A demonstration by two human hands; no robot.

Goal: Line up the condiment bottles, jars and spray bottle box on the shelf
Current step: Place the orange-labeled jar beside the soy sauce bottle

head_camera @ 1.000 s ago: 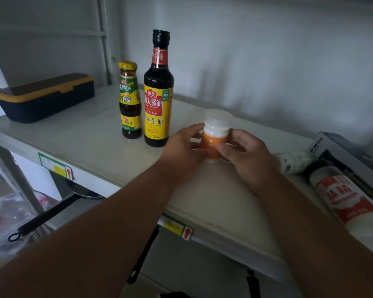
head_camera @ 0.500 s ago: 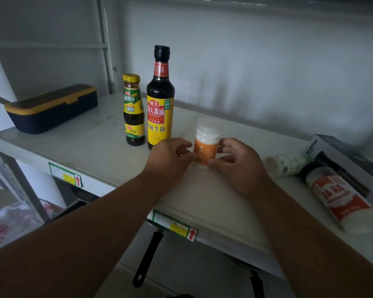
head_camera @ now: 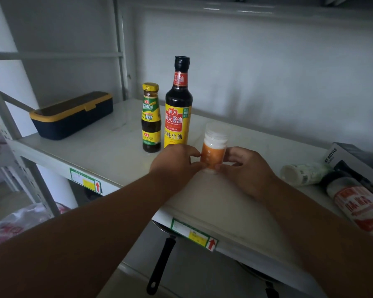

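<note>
A small jar (head_camera: 214,147) with an orange label and a white cap stands upright on the white shelf (head_camera: 108,151). My left hand (head_camera: 174,162) and my right hand (head_camera: 243,168) pinch its lower part from either side. Just left of it stand a tall soy sauce bottle (head_camera: 178,108) and a shorter sauce bottle (head_camera: 151,118) with a yellow cap, side by side. At the right, a white jar (head_camera: 302,174) lies on its side, a red-labelled bottle (head_camera: 357,205) lies flat, and the spray bottle box (head_camera: 353,162) rests behind them.
A dark blue box (head_camera: 73,115) with a yellow rim sits at the shelf's far left. Grey wall runs close behind the shelf. Pan handles (head_camera: 159,267) hang below the front edge. A plastic bag (head_camera: 19,224) lies lower left.
Both hands have slid the orange-labelled jar back and to the left, closer to the soy sauce bottle. The camera view has shifted down slightly.
</note>
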